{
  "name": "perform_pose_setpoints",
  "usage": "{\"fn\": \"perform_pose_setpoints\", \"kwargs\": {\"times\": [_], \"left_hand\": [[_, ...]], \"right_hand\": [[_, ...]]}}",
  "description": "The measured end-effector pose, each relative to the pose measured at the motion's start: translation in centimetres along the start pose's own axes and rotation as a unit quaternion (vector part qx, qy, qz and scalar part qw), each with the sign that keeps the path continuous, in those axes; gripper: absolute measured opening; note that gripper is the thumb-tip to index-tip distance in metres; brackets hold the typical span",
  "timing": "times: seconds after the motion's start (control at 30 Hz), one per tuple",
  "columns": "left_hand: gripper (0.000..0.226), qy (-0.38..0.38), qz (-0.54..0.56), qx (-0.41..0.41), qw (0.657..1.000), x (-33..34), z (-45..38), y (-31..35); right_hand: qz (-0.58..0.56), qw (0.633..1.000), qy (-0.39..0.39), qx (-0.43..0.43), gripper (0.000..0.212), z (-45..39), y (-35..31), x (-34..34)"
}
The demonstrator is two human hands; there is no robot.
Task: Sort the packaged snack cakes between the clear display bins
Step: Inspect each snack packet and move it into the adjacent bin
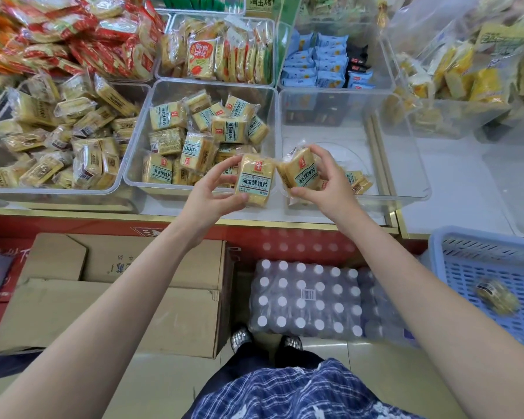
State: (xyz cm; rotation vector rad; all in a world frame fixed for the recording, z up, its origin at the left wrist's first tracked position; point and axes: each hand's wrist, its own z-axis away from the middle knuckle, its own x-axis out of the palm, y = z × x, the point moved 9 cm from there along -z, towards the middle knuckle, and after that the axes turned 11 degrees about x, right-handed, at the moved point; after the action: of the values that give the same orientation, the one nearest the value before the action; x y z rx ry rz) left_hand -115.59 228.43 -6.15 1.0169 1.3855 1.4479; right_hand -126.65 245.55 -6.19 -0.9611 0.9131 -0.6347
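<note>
My left hand point(212, 192) grips a yellow snack pack with a teal label point(256, 179) over the wall between two clear bins. Beside it, my right hand point(327, 182) pinches a second pack of the same kind point(300, 170) above the front left of the right bin point(412, 164). That bin holds one or two more packs point(357, 181) behind my right hand and is otherwise bare. The middle bin point(136, 152) is piled with several matching packs point(194, 137).
A left bin point(115, 182) holds brown-labelled packs. Behind stand bins of orange-labelled packs point(218, 52) and blue packs point(315, 62). Below the counter edge lie cardboard boxes point(118, 297), a shrink-wrapped bottle case point(306, 300) and a blue basket point(490, 279).
</note>
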Motion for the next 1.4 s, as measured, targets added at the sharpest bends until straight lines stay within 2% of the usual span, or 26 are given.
{"fn": "perform_pose_setpoints", "kwargs": {"times": [0.2, 0.4, 0.63, 0.7, 0.77, 0.83, 0.9, 1.0, 1.07, 1.13, 1.17, 1.23, 1.27, 1.33, 1.4], "left_hand": [[0.062, -0.021, -0.054, 0.016, 0.998, 0.4, -0.2, 0.6], [0.064, -0.024, -0.056, 0.009, 0.998, 0.8, -0.8, 0.6], [0.063, -0.010, -0.015, 0.015, 1.000, 1.0, -1.4, 0.5], [0.063, -0.009, -0.004, 0.013, 1.000, 1.3, -1.6, 0.5], [0.063, 0.005, 0.018, 0.002, 1.000, 1.4, -1.7, 0.2], [0.062, 0.035, 0.059, -0.018, 0.997, 1.2, -1.9, -0.3], [0.058, 0.059, 0.091, -0.035, 0.993, 1.0, -2.1, -0.8], [0.052, 0.070, 0.098, -0.047, 0.992, 1.1, -2.6, -1.0], [0.049, 0.072, 0.083, -0.052, 0.993, 1.3, -3.1, -0.9], [0.048, 0.072, 0.058, -0.045, 0.995, 1.7, -3.8, -0.6], [0.048, 0.069, 0.041, -0.037, 0.996, 2.0, -4.3, -0.4], [0.050, 0.057, -0.003, -0.022, 0.998, 2.8, -5.4, -0.2], [0.050, 0.047, -0.034, -0.014, 0.998, 3.3, -6.1, -0.2], [0.051, 0.021, -0.133, 0.014, 0.991, 4.7, -7.6, 0.1], [0.048, -0.004, -0.250, 0.059, 0.966, 6.5, -8.9, 0.5]], "right_hand": [[0.129, 0.981, 0.069, -0.126, 0.068, 0.5, -2.9, -0.8], [0.176, 0.971, 0.098, -0.126, 0.068, 0.3, -3.2, -1.7], [0.150, 0.980, 0.107, -0.071, 0.066, 0.0, -2.7, -2.5], [0.108, 0.989, 0.099, -0.030, 0.065, -0.2, -2.0, -2.9], [-0.017, 0.996, 0.072, 0.046, 0.062, -0.7, -0.4, -3.1], [-0.195, 0.971, 0.042, 0.135, 0.048, -0.9, 1.4, -2.9], [-0.310, 0.929, 0.021, 0.200, 0.027, -1.0, 2.5, -2.5], [-0.381, 0.892, 0.010, 0.244, 0.004, -1.3, 3.5, -2.4], [-0.390, 0.885, 0.011, 0.254, 0.002, -1.4, 3.8, -2.5], [-0.362, 0.899, 0.019, 0.247, 0.008, -1.6, 4.0, -2.9], [-0.317, 0.919, 0.034, 0.231, 0.014, -1.8, 3.9, -3.4], [-0.150, 0.969, 0.097, 0.172, 0.033, -2.7, 3.6, -5.4], [-0.054, 0.981, 0.132, 0.130, 0.038, -3.1, 2.9, -6.5], [0.102, 0.977, 0.184, 0.045, 0.037, -3.4, 1.1, -8.1], [0.191, 0.958, 0.210, -0.029, 0.029, -3.7, 0.1, -9.1]]}}
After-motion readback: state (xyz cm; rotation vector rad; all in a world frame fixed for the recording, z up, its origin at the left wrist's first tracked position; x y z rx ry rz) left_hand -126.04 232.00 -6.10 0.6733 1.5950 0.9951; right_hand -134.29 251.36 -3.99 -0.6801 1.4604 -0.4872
